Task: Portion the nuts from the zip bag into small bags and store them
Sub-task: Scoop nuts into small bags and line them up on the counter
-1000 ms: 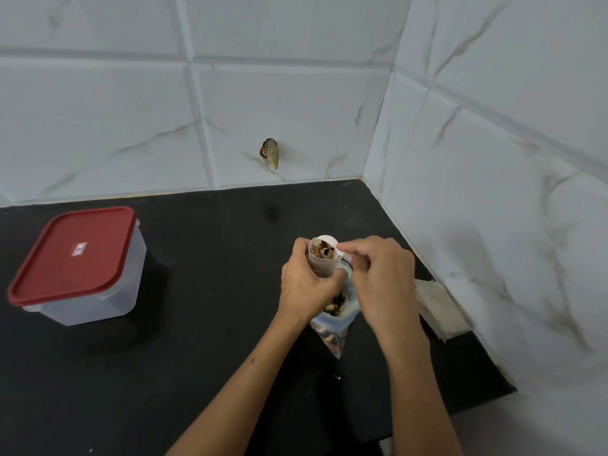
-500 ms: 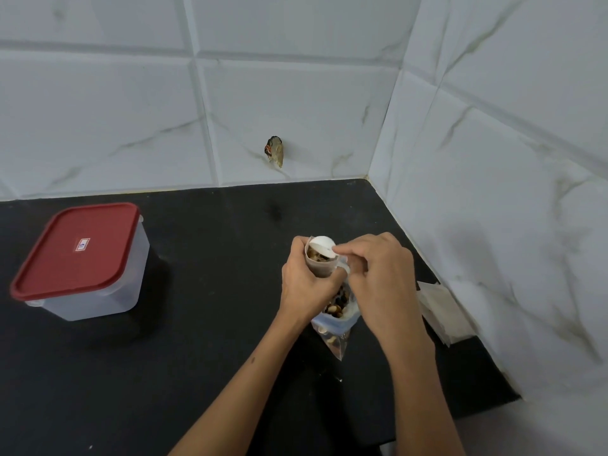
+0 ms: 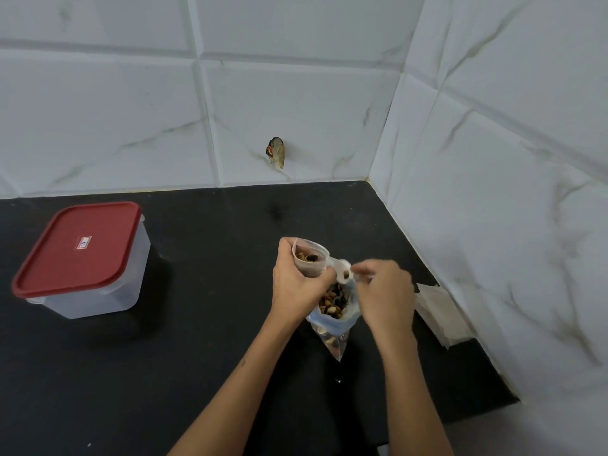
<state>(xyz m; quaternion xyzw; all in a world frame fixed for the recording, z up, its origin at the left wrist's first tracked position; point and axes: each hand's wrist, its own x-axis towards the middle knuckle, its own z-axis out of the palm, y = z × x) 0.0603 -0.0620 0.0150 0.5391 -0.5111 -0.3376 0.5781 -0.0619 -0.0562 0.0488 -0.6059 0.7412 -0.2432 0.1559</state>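
My left hand (image 3: 296, 287) grips a small clear bag (image 3: 311, 263) upright, its mouth open and nuts showing inside. Just below it stands the large zip bag (image 3: 334, 319) of mixed nuts on the black counter (image 3: 204, 340), open at the top. My right hand (image 3: 385, 291) pinches the handle of a small white scoop (image 3: 343, 269), blurred, held between the small bag's mouth and the zip bag's opening. The scoop's handle is hidden by my fingers.
A clear plastic container with a red lid (image 3: 82, 258) sits at the left of the counter. A stack of small empty bags (image 3: 441, 311) lies by the right wall. Tiled walls meet in a corner behind; a small dark object (image 3: 275, 152) clings to the back wall.
The scoop was tipped over the small bag's mouth; now my right hand has drawn it back to the right and down, off the small bag and above the zip bag.
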